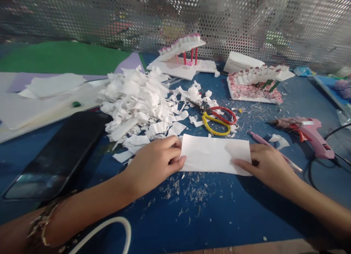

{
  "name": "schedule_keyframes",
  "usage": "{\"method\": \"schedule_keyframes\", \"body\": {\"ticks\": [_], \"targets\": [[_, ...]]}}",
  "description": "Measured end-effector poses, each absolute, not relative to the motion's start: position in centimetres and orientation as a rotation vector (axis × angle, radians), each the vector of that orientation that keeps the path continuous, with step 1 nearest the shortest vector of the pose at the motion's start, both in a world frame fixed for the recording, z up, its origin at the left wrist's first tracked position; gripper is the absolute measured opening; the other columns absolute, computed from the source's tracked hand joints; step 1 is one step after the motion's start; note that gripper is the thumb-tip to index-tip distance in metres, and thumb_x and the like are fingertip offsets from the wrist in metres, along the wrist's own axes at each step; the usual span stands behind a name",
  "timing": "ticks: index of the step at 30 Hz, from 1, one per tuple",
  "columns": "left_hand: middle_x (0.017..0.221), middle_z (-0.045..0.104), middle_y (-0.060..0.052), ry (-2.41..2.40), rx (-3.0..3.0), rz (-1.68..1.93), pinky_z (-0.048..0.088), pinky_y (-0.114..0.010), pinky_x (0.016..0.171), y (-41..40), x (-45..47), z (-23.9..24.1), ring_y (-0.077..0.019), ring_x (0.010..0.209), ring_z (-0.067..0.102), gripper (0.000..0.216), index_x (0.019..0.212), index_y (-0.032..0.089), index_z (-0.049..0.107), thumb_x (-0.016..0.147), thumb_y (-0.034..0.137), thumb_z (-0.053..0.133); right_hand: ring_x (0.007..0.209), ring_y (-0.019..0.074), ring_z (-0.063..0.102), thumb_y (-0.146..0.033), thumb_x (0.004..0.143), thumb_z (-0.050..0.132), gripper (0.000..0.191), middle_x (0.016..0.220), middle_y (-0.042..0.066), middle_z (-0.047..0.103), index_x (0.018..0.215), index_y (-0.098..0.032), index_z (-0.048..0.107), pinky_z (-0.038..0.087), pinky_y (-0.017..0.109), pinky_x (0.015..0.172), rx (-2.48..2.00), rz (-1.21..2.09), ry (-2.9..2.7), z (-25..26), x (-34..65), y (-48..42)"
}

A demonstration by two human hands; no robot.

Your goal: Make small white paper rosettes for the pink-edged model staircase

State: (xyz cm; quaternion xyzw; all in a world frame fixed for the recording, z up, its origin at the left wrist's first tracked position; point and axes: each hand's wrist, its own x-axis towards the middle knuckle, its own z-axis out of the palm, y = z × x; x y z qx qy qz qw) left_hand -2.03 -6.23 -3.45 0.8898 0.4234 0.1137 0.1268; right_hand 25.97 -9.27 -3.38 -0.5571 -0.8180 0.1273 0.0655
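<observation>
At the middle of the head view, we hold a white paper (211,155) by its two short ends. Our left hand (157,155) pinches the left end, thumb near the lower corner and fingers curled close; our right hand (268,164) lays its thumb across the right end, its other fingers partly hidden behind, so we cannot tell how firmly they grip. The lower edge looks doubled, though we cannot be sure it is a fold.

With only the ends held, we judge that an uneven pull could skew, crease or tear the sheet. Flecks (196,188) on the table (219,217), below the paper at lower centre, could cling to it or get pressed in.

Just above the sheet, the scissors (205,110) lie with their handles toward us; a forward push could knock them or snag a corner. Left of them, the scraps (137,100) spread almost to our left hand, and a careless sweep could mix them in. At right, the pen (261,140) lies beside our right hand and could roll if nudged; beyond it, the glue gun (309,124) could shift if an arm catches its cord (311,170).
</observation>
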Motion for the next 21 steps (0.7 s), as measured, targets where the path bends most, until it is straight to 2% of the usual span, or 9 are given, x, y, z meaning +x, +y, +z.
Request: {"method": "schedule_keyframes", "body": {"ticks": [3, 5, 6, 9, 12, 15, 17, 21], "targets": [[0.075, 0.047, -0.001, 1.261, 2.619, 0.326, 0.032, -0.023, 0.05, -6.3, -2.0, -3.2, -0.0087, 0.056, 0.043, 0.025, 0.057, 0.015, 0.041, 0.081, 0.022, 0.044, 0.062, 0.0182, 0.059, -0.042, 0.082, 0.048, 0.036, 0.061, 0.005, 0.061, 0.059, -0.021, 0.065, 0.043, 0.03, 0.059, -1.638, 0.364, -2.473, -3.4, 26.0, -9.2], [0.082, 0.047, -0.005, 1.327, 2.675, 0.376, 0.035, -0.023, 0.049, -6.4, -2.0, -3.0, -0.0111, 0.059, 0.046, 0.012, 0.073, 0.014, 0.048, 0.079, 0.024, 0.048, 0.061, 0.0183, 0.058, -0.044, 0.082, 0.047, 0.037, 0.061, 0.005, 0.06, 0.059, -0.021, 0.065, 0.043, 0.03, 0.059, -1.646, 0.346, -2.479, -3.4, 26.0, -9.2], [0.088, 0.047, -0.007, 1.337, 2.733, 0.421, 0.038, -0.024, 0.051, -6.4, -2.0, -2.9, -0.0131, 0.063, 0.048, 0.014, 0.085, 0.013, 0.05, 0.078, 0.025, 0.049, 0.061, 0.0181, 0.058, -0.044, 0.082, 0.047, 0.038, 0.061, 0.005, 0.06, 0.058, -0.02, 0.064, 0.043, 0.03, 0.059, -1.663, 0.339, -2.482, -3.3, 25.9, -9.2], [0.107, 0.046, -0.011, 1.131, 2.974, 0.454, 0.043, -0.033, 0.073, -6.6, -1.8, -2.7, -0.0207, 0.088, 0.053, 0.036, 0.117, 0.019, 0.044, 0.081, 0.014, 0.043, 0.059, 0.0169, 0.057, -0.046, 0.081, 0.047, 0.039, 0.06, 0.004, 0.059, 0.057, -0.019, 0.06, 0.041, 0.029, 0.058, -1.74, 0.303, -2.482, -3.2, 25.7, -9.3], [0.131, 0.04, -0.005, 0.765, 3.064, 0.229, 0.03, -0.037, 0.097, -6.7, -1.2, -2.8, -0.0207, 0.118, 0.039, 0.046, 0.124, 0.028, 0.041, 0.085, 0.005, 0.032, 0.055, 0.015, 0.054, -0.046, 0.081, 0.047, 0.038, 0.058, 0.003, 0.057, 0.056, -0.018, 0.054, 0.038, 0.028, 0.056, -1.803, 0.241, -2.485, -3.0, 25.5, -9.5], [0.142, 0.029, -0.003, 0.564, 3.028, 0.035, 0.021, -0.034, 0.104, -6.6, -0.5, -3.1, -0.0194, 0.128, 0.028, 0.039, 0.131, 0.026, 0.034, 0.092, 0.027, 0.033, 0.053, 0.0143, 0.052, -0.047, 0.08, 0.048, 0.039, 0.057, 0.002, 0.056, 0.054, -0.018, 0.047, 0.033, 0.027, 0.051, -1.859, 0.136, -2.48, -2.9, 25.2, -9.8], [0.145, 0.022, -0.002, 0.494, 2.991, -0.053, 0.018, -0.035, 0.106, -6.4, -0.1, -3.2, -0.0203, 0.131, 0.023, 0.048, 0.135, 0.028, 0.026, 0.09, 0.044, 0.033, 0.053, 0.0146, 0.052, -0.047, 0.079, 0.048, 0.038, 0.058, 0.002, 0.056, 0.055, -0.018, 0.044, 0.031, 0.026, 0.049, -1.874, 0.091, -2.474, -2.9, 25.1, -9.8], [0.147, 0.014, 0.002, 0.439, 2.933, -0.146, 0.011, -0.039, 0.108, -6.1, -0.2, -3.0, -0.0218, 0.134, 0.016, 0.056, 0.137, 0.032, 0.019, 0.086, 0.054, 0.03, 0.055, 0.0155, 0.053, -0.048, 0.08, 0.047, 0.038, 0.059, 0.002, 0.057, 0.057, -0.018, 0.043, 0.03, 0.026, 0.049, -1.87, 0.106, -2.501, -2.9, 25.1, -9.6]]}}
